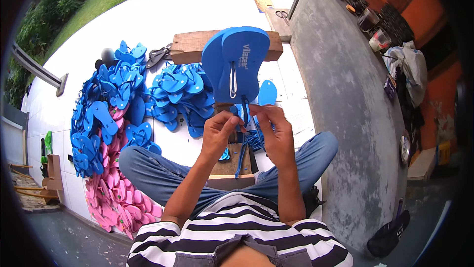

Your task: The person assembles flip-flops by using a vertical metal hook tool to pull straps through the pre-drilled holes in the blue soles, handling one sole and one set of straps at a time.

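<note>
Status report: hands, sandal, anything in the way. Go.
Left hand and right hand pinching blue strap at raised blue flip-flop sole. Finished flip-flop pile behind, not blocking.

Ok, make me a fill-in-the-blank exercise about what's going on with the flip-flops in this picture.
1. Both hands, the left hand and the right hand, hold a flip-flop sole coloured ____.
2. The pile of soles at the lower left is coloured ____.
3. The person's shirt has black and white ____.
4. Beyond the raised sole lies a block made of ____.

Missing words: blue; pink; stripes; wood
</note>
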A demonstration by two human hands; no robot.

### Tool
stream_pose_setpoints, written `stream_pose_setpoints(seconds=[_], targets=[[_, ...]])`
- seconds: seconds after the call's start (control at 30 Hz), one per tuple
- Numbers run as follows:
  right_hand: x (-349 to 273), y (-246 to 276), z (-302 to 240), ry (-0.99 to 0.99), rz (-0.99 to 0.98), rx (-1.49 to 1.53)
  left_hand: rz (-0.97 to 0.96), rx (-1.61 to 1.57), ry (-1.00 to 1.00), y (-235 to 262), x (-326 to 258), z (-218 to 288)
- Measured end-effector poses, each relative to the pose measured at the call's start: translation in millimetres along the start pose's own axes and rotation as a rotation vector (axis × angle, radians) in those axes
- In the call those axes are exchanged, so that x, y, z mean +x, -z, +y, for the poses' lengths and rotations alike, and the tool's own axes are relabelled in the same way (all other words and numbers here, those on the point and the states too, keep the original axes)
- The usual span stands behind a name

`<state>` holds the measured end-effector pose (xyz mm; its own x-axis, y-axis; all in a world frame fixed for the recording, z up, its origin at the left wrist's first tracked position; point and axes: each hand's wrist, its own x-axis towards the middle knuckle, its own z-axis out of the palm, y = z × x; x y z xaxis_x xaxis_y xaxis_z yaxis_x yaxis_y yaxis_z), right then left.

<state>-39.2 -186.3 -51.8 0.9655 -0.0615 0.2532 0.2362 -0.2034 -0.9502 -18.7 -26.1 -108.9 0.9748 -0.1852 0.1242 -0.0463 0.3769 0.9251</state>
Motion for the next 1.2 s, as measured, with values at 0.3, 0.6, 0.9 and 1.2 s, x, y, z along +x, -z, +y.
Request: stream_pose_setpoints(seconds=[0.3,0.6,0.9,1.2], targets=[[24.3,-15.9,6.4,-0.162,-0.365,0.736,-0.157,-0.090,0.061,11.8,10.5,22.8],[36.1,-33.1,-7.7,0.111,-0.088,0.727,0.083,0.248,-0.387,12.5,46.4,71.2],[37.6,-38.8,-9.9,0.083,-0.099,0.628,0.103,1.129,-0.760,-9.2,90.4,146.0],[44.4,-34.7,-0.7,-0.095,-0.248,0.838,0.060,1.183,-0.819,-16.2,78.9,152.7]])
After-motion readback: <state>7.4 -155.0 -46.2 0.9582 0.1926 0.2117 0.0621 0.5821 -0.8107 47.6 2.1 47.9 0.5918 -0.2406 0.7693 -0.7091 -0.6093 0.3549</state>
